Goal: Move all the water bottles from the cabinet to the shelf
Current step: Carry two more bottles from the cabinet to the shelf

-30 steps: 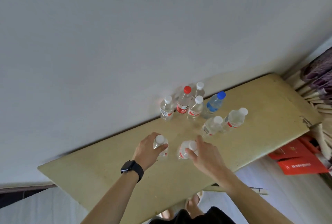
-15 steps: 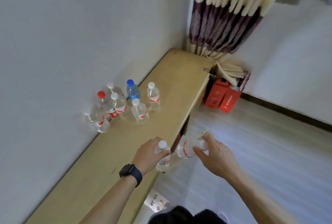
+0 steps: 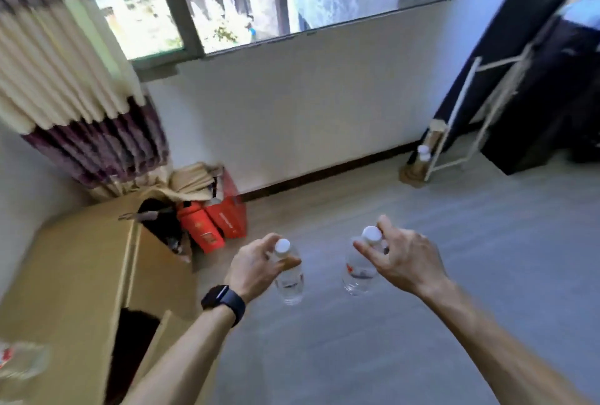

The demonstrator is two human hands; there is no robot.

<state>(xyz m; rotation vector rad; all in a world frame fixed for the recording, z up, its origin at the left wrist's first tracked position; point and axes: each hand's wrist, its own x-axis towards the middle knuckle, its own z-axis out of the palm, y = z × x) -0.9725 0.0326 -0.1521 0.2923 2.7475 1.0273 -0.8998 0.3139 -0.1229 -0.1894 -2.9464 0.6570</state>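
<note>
Both hands are out in front over the grey floor (image 3: 422, 323), each one carrying a water bottle by the neck. The left hand (image 3: 255, 266) has its fingers wrapped just under the white cap of the left bottle (image 3: 290, 281), which hangs pretty much upright, and there's a black watch (image 3: 224, 304) on that wrist. The right hand (image 3: 401, 263) is pinching the right bottle (image 3: 358, 273) right at the cap, and that one has a bit of red label showing. The two bottles are near each other but not touching.

Off to the left is the tan cabinet (image 3: 81, 275), with some blurry clear bottles (image 3: 19, 361) on its near end at the frame edge. Red boxes (image 3: 214, 223) sit on the floor just beside it, below the curtain (image 3: 65, 80). Far right by the wall there's a white-framed shelf (image 3: 454, 132) with another white-capped bottle (image 3: 423, 153) beside its foot.
</note>
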